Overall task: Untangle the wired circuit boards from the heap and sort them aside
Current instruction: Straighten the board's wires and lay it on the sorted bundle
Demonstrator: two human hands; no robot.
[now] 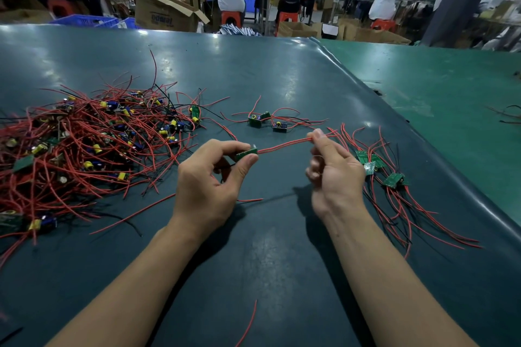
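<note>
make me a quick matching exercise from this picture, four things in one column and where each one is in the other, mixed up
Things:
1. big tangled heap
2. sorted boards
3. held board
4. loose red wire

Places:
A. pinched in the left hand, its wires pulled straight by the right hand
B. lying alone on the table near the bottom edge, between the forearms
C. on the table to the left of the left hand
D. on the table just right of the right hand

Pairs: 1-C, 2-D, 3-A, 4-B

Table mat (253, 70) smooth, glossy; wires (282, 145) red plastic-coated; box (166, 13) matt cardboard.
</note>
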